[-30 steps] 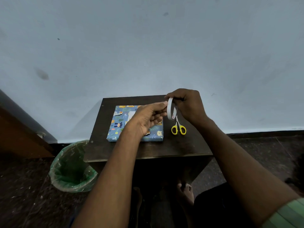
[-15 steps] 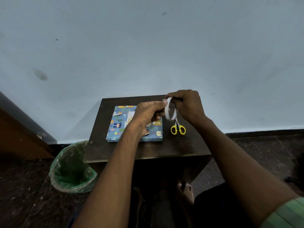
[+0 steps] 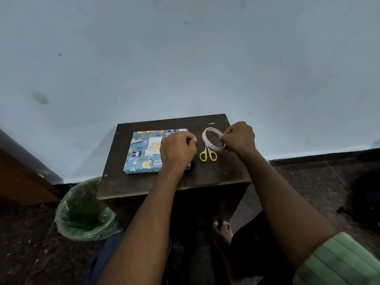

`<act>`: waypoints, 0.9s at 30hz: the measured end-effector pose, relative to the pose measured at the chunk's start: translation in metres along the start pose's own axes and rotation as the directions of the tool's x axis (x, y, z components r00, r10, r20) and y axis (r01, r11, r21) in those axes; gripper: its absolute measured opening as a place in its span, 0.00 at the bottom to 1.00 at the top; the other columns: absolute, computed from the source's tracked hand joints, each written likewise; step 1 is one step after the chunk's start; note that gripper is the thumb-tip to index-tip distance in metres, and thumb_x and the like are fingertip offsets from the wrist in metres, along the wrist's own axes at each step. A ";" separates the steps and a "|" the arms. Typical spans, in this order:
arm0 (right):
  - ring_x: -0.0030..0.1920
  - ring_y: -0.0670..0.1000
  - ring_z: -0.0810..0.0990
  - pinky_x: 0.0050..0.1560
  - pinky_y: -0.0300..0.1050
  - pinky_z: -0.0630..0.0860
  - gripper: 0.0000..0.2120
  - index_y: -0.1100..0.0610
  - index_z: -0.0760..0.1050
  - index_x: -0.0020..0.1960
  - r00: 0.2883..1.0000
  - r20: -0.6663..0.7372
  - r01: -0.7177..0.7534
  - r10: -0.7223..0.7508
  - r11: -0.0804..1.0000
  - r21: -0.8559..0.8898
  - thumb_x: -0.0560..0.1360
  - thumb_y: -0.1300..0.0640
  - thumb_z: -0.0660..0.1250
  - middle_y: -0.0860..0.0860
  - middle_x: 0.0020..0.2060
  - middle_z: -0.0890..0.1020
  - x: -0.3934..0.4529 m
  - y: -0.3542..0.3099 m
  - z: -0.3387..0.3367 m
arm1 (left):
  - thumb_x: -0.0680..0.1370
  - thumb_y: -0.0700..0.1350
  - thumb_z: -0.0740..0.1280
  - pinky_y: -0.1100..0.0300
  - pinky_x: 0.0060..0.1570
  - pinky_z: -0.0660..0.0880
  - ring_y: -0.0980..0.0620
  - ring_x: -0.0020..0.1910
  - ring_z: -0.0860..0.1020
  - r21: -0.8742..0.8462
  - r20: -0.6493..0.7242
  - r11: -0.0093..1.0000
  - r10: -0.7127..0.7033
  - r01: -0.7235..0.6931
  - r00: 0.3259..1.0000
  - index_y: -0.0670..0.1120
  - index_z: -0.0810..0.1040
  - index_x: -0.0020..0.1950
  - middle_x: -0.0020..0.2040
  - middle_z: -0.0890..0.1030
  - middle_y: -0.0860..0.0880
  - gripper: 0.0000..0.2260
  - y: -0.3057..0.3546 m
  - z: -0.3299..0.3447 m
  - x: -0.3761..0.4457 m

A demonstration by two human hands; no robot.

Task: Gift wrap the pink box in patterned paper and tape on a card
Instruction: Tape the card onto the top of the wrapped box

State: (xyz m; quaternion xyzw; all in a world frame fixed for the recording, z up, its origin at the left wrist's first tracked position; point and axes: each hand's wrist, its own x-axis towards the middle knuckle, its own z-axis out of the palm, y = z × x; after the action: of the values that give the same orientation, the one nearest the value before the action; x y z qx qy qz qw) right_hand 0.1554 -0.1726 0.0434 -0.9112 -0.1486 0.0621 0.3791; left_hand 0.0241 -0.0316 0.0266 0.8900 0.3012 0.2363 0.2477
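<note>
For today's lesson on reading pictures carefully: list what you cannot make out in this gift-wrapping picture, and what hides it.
- Head view: the left hand covers the right part of the card and of the wrapped box.
- Whether a tape strip runs from the tape roll to the left hand: too thin to see.
- The scissors' blades: behind the roll.
- The right hand's fingertips: curled out of sight.

Both forearms bare from wrist to above the elbow. Right arm: short sleeve (image 3: 341,262) visible at upper arm, pale green with darker lengthwise stripes. Left sleeve out of frame. Left hand (image 3: 177,150) and right hand (image 3: 238,138): no rings, watch or gloves. One bare foot (image 3: 222,233).
</note>
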 end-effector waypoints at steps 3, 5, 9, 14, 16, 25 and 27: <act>0.35 0.56 0.87 0.42 0.44 0.83 0.04 0.61 0.84 0.38 0.994 0.004 -0.106 0.106 0.994 -0.002 0.68 0.63 0.69 0.55 0.31 0.85 -0.003 0.009 -0.006 | 0.79 0.58 0.70 0.49 0.63 0.65 0.45 0.62 0.75 0.320 0.169 0.931 0.128 -0.178 0.977 0.54 0.87 0.51 0.49 0.86 0.52 0.11 0.007 0.016 -0.014; 0.34 0.55 0.87 0.45 0.45 0.84 0.06 0.61 0.84 0.41 0.986 0.027 -0.166 0.165 0.985 0.041 0.66 0.61 0.69 0.55 0.31 0.85 -0.005 0.015 -0.007 | 0.79 0.63 0.68 0.47 0.65 0.60 0.44 0.65 0.71 0.409 0.188 0.887 0.149 -0.215 0.971 0.54 0.86 0.53 0.53 0.84 0.51 0.16 0.010 0.026 -0.021; 0.36 0.54 0.88 0.50 0.51 0.85 0.09 0.60 0.83 0.43 0.973 0.027 -0.230 0.228 0.963 0.142 0.66 0.56 0.71 0.52 0.29 0.85 -0.006 0.033 -0.006 | 0.78 0.68 0.66 0.45 0.67 0.56 0.45 0.67 0.71 0.481 0.151 0.852 0.149 -0.204 0.977 0.53 0.86 0.56 0.59 0.82 0.51 0.21 0.014 0.040 -0.030; 0.29 0.51 0.87 0.46 0.46 0.84 0.08 0.56 0.81 0.35 0.967 0.015 -0.242 0.253 0.907 0.344 0.72 0.60 0.76 0.51 0.28 0.85 -0.024 0.044 -0.010 | 0.78 0.61 0.71 0.47 0.65 0.55 0.45 0.68 0.70 0.439 0.132 0.893 0.042 -0.096 0.990 0.51 0.83 0.61 0.62 0.81 0.50 0.17 0.029 0.047 -0.036; 0.30 0.53 0.87 0.49 0.50 0.85 0.09 0.57 0.81 0.35 0.958 0.010 -0.262 0.286 0.861 0.435 0.72 0.60 0.77 0.52 0.31 0.86 -0.025 0.047 -0.009 | 0.78 0.58 0.72 0.47 0.64 0.57 0.46 0.68 0.70 0.396 0.128 0.916 0.012 -0.062 0.992 0.52 0.83 0.60 0.61 0.81 0.50 0.14 0.031 0.049 -0.039; 0.31 0.55 0.87 0.49 0.59 0.86 0.09 0.60 0.79 0.35 0.933 -0.011 -0.302 0.360 0.800 0.518 0.71 0.61 0.74 0.53 0.25 0.83 -0.028 0.037 0.001 | 0.79 0.50 0.71 0.49 0.60 0.71 0.45 0.56 0.81 0.251 0.066 0.967 0.014 -0.031 0.998 0.51 0.85 0.57 0.55 0.83 0.48 0.09 0.029 0.040 -0.046; 0.30 0.53 0.87 0.47 0.55 0.86 0.10 0.60 0.80 0.35 0.925 -0.018 -0.307 0.379 0.778 0.548 0.74 0.62 0.75 0.54 0.28 0.85 -0.030 0.040 0.002 | 0.78 0.47 0.72 0.52 0.52 0.76 0.45 0.52 0.82 0.122 0.037 0.992 -0.031 0.026 0.999 0.51 0.87 0.56 0.54 0.84 0.48 0.08 0.027 0.034 -0.042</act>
State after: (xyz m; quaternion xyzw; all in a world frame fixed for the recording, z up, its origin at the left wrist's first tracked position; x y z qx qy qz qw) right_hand 0.1354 -0.2079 0.0137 -0.7824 0.0680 0.1108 0.6090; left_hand 0.0247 -0.0882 0.0052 0.9034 0.3228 0.1966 0.2025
